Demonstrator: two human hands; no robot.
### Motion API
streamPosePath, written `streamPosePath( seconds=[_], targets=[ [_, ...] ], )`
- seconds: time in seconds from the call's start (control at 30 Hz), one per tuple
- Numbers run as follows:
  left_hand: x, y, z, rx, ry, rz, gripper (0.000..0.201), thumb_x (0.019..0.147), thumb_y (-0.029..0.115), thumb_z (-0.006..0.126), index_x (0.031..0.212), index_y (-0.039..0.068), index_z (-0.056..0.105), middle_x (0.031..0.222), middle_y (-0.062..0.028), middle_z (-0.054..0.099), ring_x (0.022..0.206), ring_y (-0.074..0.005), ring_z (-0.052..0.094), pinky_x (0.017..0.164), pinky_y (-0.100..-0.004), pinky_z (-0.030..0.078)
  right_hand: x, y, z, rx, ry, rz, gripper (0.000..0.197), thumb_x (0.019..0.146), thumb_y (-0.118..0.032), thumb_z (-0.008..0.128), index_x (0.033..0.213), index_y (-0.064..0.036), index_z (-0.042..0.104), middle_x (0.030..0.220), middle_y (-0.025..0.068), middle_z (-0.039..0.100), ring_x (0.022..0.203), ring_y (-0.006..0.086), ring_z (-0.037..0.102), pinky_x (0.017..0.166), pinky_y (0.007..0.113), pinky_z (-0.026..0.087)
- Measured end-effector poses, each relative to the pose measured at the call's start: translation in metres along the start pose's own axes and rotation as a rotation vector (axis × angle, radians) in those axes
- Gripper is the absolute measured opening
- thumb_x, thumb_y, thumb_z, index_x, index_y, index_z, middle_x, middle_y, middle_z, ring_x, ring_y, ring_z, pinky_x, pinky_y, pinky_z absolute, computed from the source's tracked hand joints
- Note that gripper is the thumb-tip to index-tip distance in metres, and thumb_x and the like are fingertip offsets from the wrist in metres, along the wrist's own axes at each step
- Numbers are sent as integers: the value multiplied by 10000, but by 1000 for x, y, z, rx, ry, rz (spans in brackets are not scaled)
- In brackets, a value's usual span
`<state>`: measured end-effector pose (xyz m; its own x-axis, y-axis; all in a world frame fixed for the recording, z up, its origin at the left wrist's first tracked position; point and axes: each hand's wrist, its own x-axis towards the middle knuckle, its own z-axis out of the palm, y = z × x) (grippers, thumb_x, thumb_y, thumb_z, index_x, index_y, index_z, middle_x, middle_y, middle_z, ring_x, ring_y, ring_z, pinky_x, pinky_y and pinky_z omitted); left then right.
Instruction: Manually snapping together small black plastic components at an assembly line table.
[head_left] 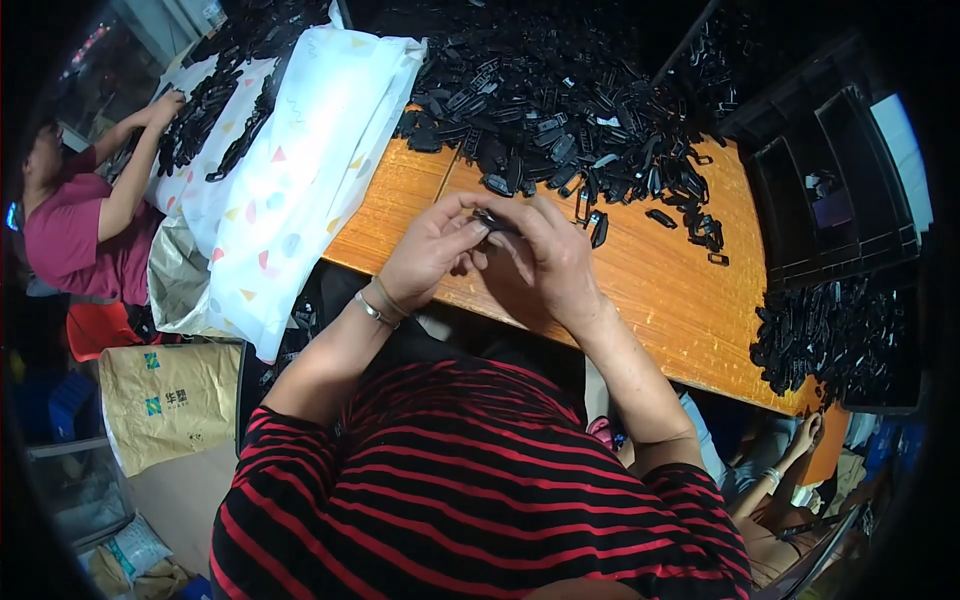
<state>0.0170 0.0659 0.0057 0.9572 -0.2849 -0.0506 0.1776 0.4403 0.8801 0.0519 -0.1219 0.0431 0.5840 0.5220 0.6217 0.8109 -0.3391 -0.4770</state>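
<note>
A small black part (490,221) lies between the left hand (423,255) and right hand (558,250), both pinching it

I have the left forearm (335,355) slanting up and in toward the right, and the right forearm (640,385) slanting up and in toward the left, so the hands meet in front of the torso (470,480). My left hand (425,250) is turned thumb side up, its thumb (462,238) set against the curled index finger in a pinch. My right hand (555,250) shows me its back, knuckles raised, fingers bent toward the left fingertips; I can't make out how firmly they close.
</note>
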Motion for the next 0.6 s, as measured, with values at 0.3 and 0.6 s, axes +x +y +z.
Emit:
streamPosePath(
  seconds=[0.3,0.6],
  targets=[
    [-13,11,14,211,-81,58,364,976,88,541,1327,7,492,961,-57,636,818,-83,605,744,-225,505,-14,8,-2,103,16,170,357,803,-29,730,1144,-34,624,863,100,664,751,174,668,654,280,533],
    [2,4,16,275,174,364,251,894,9,647,1138,-38,610,920,-13,641,797,-65,613,695,-202,504,-12,-8,4,406,169,399,220,872,-72,691,1067,16,639,877,91,632,754,160,665,584,257,518]
  ],
)
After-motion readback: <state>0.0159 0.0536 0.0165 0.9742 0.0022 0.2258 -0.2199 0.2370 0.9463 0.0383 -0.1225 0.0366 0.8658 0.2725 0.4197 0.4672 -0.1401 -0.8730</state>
